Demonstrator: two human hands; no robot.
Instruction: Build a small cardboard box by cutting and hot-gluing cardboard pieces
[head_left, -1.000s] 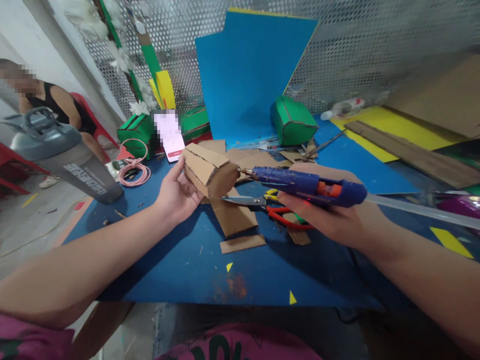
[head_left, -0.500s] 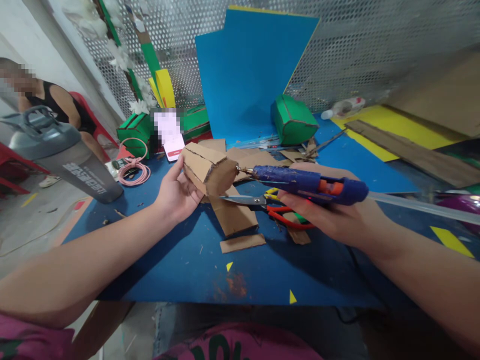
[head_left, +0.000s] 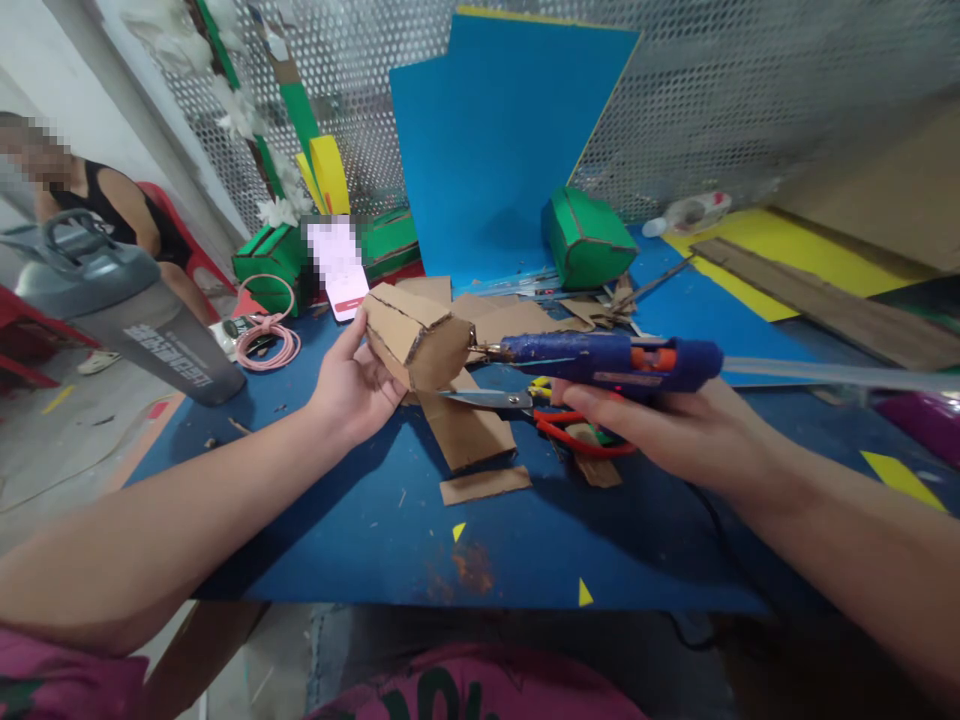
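While the left hand (head_left: 352,385) grips a folded cardboard form (head_left: 416,335) from its near-left side, thumb up along the front edge and fingers curled under and behind it, the form sits lifted off the blue table (head_left: 360,530), with one end face turned to the right. It lies above and to the right of the palm, sticking out past the fingertips.

The right hand (head_left: 675,435) is wrapped round the grip of a blue glue gun (head_left: 607,360), fingers closed beneath the body. The handle itself is hidden by the hand, so whether a finger presses the trigger cannot be told. The gun lies nearly level and reaches well forward of the hand. Its metal nozzle (head_left: 480,350) seems to touch the right end face of the cardboard form, or all but touch it. A clear glue stick (head_left: 825,373) runs out of the gun's back toward the right edge of view.

Below the gun, on the table, lie scissors (head_left: 525,405) with red and yellow handles, blades pointing left, resting partly on a flat cardboard strip (head_left: 469,435). A smaller scrap (head_left: 484,486) lies just in front of it. Farther back stand a green box (head_left: 589,240) and an upright blue board (head_left: 495,140). At the left sit a grey shaker bottle (head_left: 127,310), a coiled pink cable (head_left: 266,340) and a phone (head_left: 341,270). Another person (head_left: 112,210) sits beyond the table's left corner.
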